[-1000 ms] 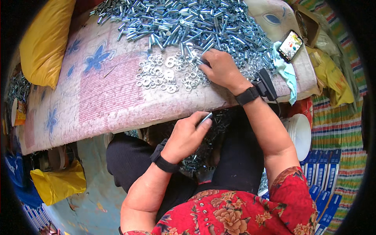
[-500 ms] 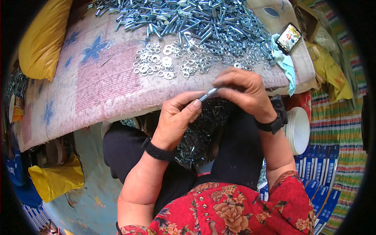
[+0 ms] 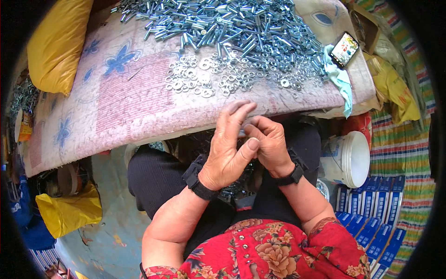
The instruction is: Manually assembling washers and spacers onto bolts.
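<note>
Right hand [image 3: 273, 148] has been brought inward and lower since half a second ago, close up against the left hand [image 3: 226, 152], whose fingers have been straightened. Grip: a small metal piece [image 3: 241, 133] is glimpsed between the two hands, just off the near edge of the padded table [image 3: 134, 109]; most of it is hidden, so which hand it is borne by, and whether it is pinched or merely steadied, cannot be told. Left fingers are extended with the thumb apart; right fingers are curled in. Loose washers [image 3: 205, 78] are strewn toward the table's near edge, ahead of the hands; bolts [image 3: 227, 29] are heaped across the table's far side. Progress, as judged: one piece is mid-handling, a large loose stock is left, and no finished count can be read. Metal bits [image 3: 227, 191] are partly seen below the table's near edge, between the legs; whether these are done pieces cannot be told. At the table's right end a phone [image 3: 344, 49] is propped by a pale blue cloth [image 3: 340, 81]; below that end a white bucket [image 3: 346, 158] is seen, tipped sideways.
</note>
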A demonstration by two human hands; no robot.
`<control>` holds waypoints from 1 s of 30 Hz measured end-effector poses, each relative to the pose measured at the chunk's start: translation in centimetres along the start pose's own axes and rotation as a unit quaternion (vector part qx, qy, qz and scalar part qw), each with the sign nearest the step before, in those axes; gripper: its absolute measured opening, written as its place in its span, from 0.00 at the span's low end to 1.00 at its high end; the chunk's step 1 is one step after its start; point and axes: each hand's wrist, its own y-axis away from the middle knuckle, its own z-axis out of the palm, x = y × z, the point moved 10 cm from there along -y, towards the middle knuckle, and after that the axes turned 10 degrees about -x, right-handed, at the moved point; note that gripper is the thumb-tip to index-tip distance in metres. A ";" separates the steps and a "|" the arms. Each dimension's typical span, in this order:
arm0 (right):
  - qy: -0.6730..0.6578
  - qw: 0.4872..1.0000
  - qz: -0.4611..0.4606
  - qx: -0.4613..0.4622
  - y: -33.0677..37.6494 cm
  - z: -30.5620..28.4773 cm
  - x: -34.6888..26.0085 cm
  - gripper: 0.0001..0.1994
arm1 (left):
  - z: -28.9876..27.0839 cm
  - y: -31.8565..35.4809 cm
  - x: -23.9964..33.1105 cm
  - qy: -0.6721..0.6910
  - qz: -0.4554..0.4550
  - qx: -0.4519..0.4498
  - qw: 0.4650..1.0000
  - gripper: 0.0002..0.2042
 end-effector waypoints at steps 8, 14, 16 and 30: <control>0.190 0.981 -0.010 -0.045 -2.2 0.3 -3.9 0.06 | -2.9 1.0 -2.6 -0.013 -0.092 0.059 0.994 0.13; 0.422 0.888 -0.148 -0.104 -7.4 4.3 -8.4 0.08 | -4.4 2.3 -4.7 0.229 -0.166 0.119 0.952 0.12; 0.540 0.796 -0.241 -0.127 -9.8 5.2 -9.0 0.05 | -5.4 2.6 -5.3 0.283 -0.149 0.161 0.934 0.12; 0.642 0.703 -0.272 -0.137 -13.7 5.2 -6.7 0.05 | -8.1 4.1 -5.8 0.357 -0.122 0.268 0.887 0.14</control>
